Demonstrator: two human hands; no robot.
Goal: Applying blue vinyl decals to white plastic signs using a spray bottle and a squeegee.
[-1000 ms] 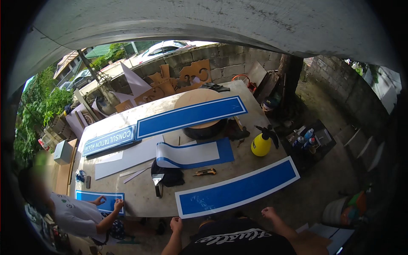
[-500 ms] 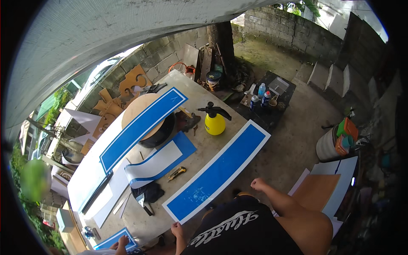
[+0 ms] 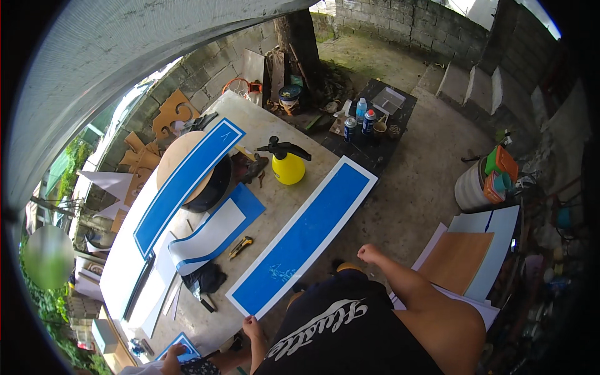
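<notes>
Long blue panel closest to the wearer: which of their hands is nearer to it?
Left. The left hand is at the lowest corner of the long blue panel, contact unclear; the right hand is apart, off its right-hand long edge.

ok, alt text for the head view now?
A person's left hand is at the near left corner of a long white-bordered blue panel on a worktable; the right hand is apart from it, to its right. Beyond are a yellow spray bottle, a utility knife and a curled blue-and-white sheet.
</notes>
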